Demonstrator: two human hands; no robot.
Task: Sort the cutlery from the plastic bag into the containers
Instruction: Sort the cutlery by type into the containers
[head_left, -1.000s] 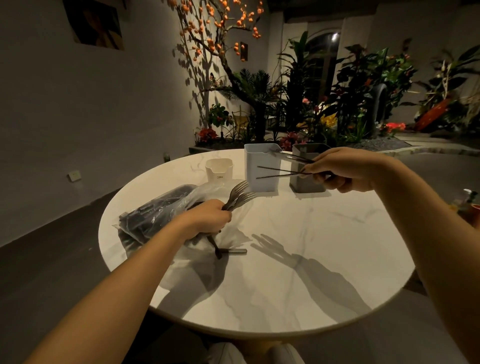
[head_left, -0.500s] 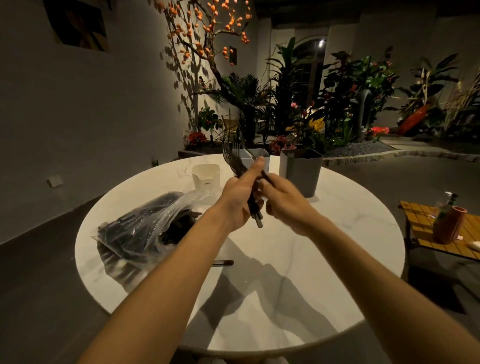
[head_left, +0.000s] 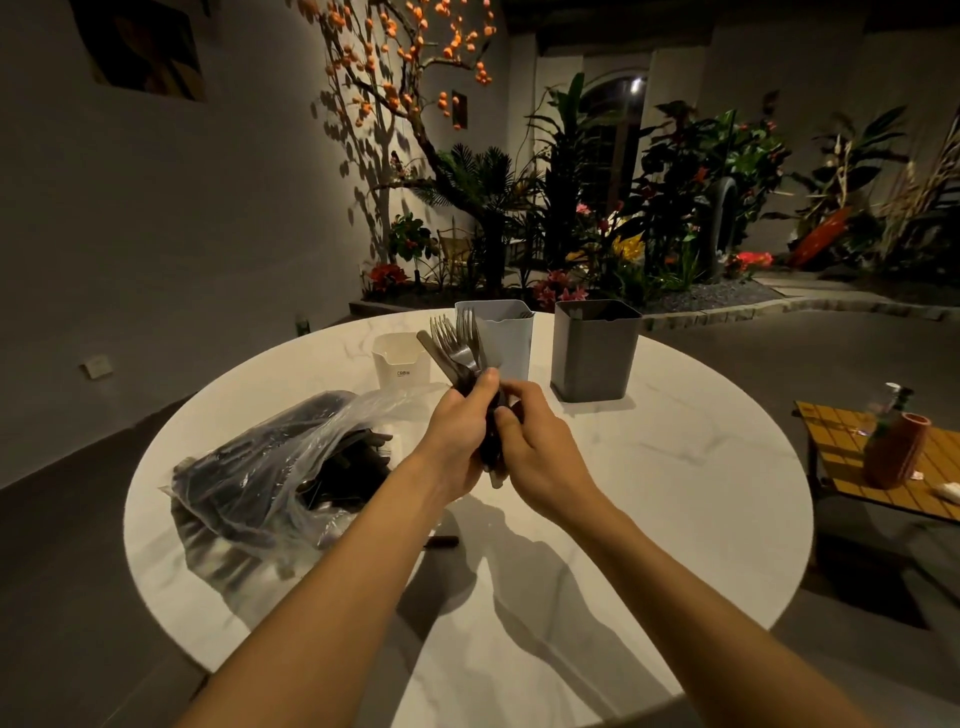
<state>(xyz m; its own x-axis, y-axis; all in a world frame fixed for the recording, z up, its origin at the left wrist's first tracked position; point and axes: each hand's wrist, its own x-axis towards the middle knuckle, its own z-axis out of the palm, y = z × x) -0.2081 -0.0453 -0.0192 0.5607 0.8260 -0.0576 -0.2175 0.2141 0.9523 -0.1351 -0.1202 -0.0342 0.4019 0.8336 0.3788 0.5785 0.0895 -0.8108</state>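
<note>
Both hands meet above the middle of the round marble table (head_left: 649, 519). My left hand (head_left: 457, 436) grips a bundle of forks and a knife (head_left: 457, 345) by the handles, tines pointing up. My right hand (head_left: 535, 447) pinches the handles of the same bundle from the right. A clear plastic bag (head_left: 280, 462) with dark cutlery lies at the left. Behind the hands stand a small white cup (head_left: 397, 358), a tall light grey container (head_left: 506, 338) with cutlery in it, and a dark grey container (head_left: 595, 351).
One dark-handled piece of cutlery (head_left: 441, 542) lies loose on the table under my left forearm. A low wooden side table (head_left: 883, 462) with a terracotta vase (head_left: 893, 449) and a bottle stands to the right. Plants fill the background.
My right hand no longer holds the chopsticks at the dark grey container; it came back and joined the left on the fork bundle. My left hand lifted the bundle from beside the bag.
</note>
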